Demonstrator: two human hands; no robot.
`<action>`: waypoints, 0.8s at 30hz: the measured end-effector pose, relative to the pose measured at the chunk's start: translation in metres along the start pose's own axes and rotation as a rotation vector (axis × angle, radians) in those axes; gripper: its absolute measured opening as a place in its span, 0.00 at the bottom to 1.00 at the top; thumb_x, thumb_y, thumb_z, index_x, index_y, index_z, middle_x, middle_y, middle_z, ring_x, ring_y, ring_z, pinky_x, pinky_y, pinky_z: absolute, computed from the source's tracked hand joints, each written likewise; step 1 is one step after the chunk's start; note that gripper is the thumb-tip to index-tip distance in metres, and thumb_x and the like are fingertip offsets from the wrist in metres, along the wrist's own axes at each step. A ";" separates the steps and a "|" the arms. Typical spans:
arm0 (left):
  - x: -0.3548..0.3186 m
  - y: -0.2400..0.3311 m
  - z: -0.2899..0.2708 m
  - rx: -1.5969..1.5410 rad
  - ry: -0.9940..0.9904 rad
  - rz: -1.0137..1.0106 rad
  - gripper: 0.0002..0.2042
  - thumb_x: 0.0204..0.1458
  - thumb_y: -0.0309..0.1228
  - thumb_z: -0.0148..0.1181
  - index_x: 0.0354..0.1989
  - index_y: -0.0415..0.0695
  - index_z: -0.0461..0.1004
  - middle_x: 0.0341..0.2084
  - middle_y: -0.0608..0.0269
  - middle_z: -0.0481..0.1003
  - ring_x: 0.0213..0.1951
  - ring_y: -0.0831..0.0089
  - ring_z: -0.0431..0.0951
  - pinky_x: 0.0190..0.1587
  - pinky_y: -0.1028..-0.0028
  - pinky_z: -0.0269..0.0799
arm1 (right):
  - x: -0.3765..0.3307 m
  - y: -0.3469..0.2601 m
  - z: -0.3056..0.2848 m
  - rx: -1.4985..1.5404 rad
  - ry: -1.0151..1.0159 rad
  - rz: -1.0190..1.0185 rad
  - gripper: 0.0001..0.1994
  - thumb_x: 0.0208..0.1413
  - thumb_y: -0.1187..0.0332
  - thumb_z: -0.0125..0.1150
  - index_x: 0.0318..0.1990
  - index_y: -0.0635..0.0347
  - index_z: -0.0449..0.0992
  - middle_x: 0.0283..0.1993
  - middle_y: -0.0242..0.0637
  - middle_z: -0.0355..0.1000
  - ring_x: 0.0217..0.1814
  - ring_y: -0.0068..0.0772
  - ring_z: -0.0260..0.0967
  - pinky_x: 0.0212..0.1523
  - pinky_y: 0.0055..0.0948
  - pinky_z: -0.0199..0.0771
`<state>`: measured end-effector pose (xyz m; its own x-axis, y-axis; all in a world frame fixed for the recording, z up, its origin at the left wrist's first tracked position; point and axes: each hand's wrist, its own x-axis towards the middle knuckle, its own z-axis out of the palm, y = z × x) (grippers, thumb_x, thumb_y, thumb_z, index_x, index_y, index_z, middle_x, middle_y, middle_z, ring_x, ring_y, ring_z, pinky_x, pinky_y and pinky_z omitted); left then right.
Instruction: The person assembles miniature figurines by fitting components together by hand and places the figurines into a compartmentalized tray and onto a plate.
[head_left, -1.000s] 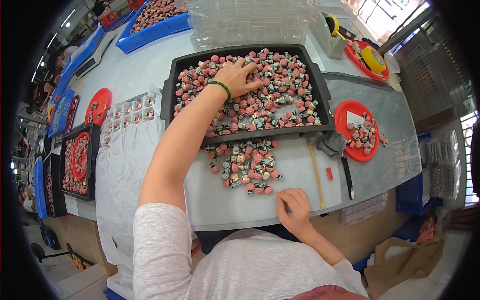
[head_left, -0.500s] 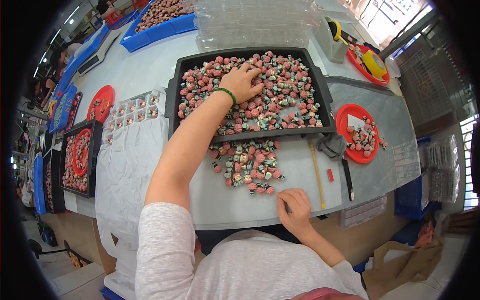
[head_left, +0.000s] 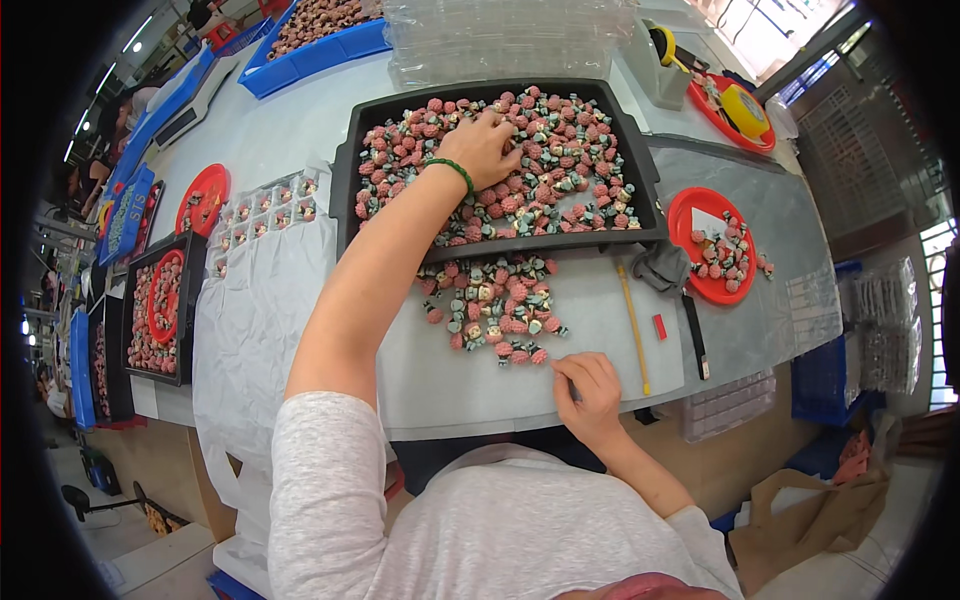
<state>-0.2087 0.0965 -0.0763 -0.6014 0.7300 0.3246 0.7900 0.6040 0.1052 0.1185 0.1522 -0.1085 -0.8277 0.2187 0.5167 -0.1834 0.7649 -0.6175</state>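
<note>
My left hand (head_left: pixel 487 145), with a green band on its wrist, reaches into the big black tray (head_left: pixel 345 180) and lies curled over the small pink and grey figurines that fill it. Whether it grips any of them is hidden under the fingers. A loose pile of the same figurines (head_left: pixel 492 305) lies on the white table just in front of the tray. My right hand (head_left: pixel 590 392) rests at the table's near edge, right of that pile, fingers bent and pinched on the surface with nothing visible in them.
A red plate (head_left: pixel 705 222) with a few figurines sits at the right, beside a yellow stick (head_left: pixel 632 325), a dark tool (head_left: pixel 694 335) and a grey cloth. Clear blister trays (head_left: pixel 265 205), a red plate (head_left: pixel 200 198) and black trays lie left. Blue bins and stacked clear trays stand behind.
My left hand has shifted slightly within the black tray among the figurines. My right hand stays at the table's near edge.
</note>
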 end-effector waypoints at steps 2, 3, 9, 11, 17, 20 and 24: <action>-0.002 -0.002 -0.003 -0.088 -0.111 -0.094 0.17 0.48 0.45 0.51 0.39 0.46 0.69 0.39 0.55 0.66 0.37 0.55 0.72 0.39 0.63 0.71 | 0.001 0.000 0.000 0.002 0.000 -0.007 0.08 0.36 0.83 0.57 0.28 0.64 0.73 0.28 0.38 0.69 0.30 0.39 0.65 0.30 0.31 0.66; -0.002 -0.004 -0.001 -0.085 -0.119 -0.110 0.17 0.48 0.45 0.50 0.39 0.46 0.69 0.39 0.55 0.66 0.37 0.56 0.73 0.39 0.63 0.71 | 0.002 0.000 0.000 0.001 0.000 -0.010 0.08 0.37 0.82 0.57 0.28 0.64 0.73 0.28 0.38 0.69 0.30 0.38 0.65 0.30 0.31 0.66; 0.005 -0.004 0.002 -0.114 -0.043 -0.175 0.15 0.49 0.42 0.50 0.36 0.44 0.72 0.38 0.56 0.67 0.38 0.58 0.73 0.41 0.66 0.70 | 0.000 -0.002 -0.001 -0.009 0.013 -0.011 0.08 0.37 0.82 0.57 0.28 0.64 0.73 0.28 0.38 0.69 0.30 0.38 0.65 0.31 0.31 0.66; 0.006 -0.005 0.001 -0.145 -0.018 -0.224 0.15 0.49 0.42 0.50 0.34 0.43 0.73 0.37 0.56 0.67 0.38 0.58 0.72 0.41 0.65 0.70 | -0.001 -0.002 -0.002 -0.012 0.012 -0.007 0.08 0.37 0.82 0.57 0.28 0.64 0.73 0.28 0.38 0.69 0.30 0.38 0.65 0.31 0.31 0.66; 0.004 -0.029 -0.011 -0.672 0.254 -0.546 0.20 0.42 0.46 0.59 0.30 0.38 0.75 0.21 0.58 0.75 0.24 0.71 0.72 0.32 0.71 0.68 | -0.005 -0.004 0.001 0.002 0.007 -0.013 0.08 0.37 0.82 0.56 0.28 0.64 0.73 0.28 0.39 0.69 0.31 0.39 0.66 0.31 0.31 0.66; -0.008 -0.024 -0.039 -1.153 0.301 -0.656 0.16 0.46 0.41 0.58 0.29 0.37 0.75 0.22 0.65 0.74 0.24 0.79 0.73 0.25 0.78 0.67 | -0.005 -0.003 0.000 0.014 0.011 -0.004 0.08 0.37 0.82 0.56 0.28 0.64 0.73 0.28 0.40 0.69 0.31 0.40 0.66 0.31 0.32 0.66; -0.071 0.031 -0.101 -1.542 0.455 -0.569 0.12 0.51 0.36 0.55 0.29 0.38 0.75 0.16 0.72 0.69 0.18 0.86 0.66 0.17 0.84 0.56 | -0.004 0.000 -0.003 0.013 0.017 -0.012 0.07 0.39 0.82 0.56 0.29 0.65 0.73 0.29 0.41 0.70 0.32 0.39 0.66 0.32 0.30 0.66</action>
<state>-0.1288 0.0310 -0.0010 -0.9635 0.2391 0.1207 0.0424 -0.3090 0.9501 0.1232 0.1535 -0.1088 -0.8163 0.2203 0.5340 -0.1998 0.7596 -0.6189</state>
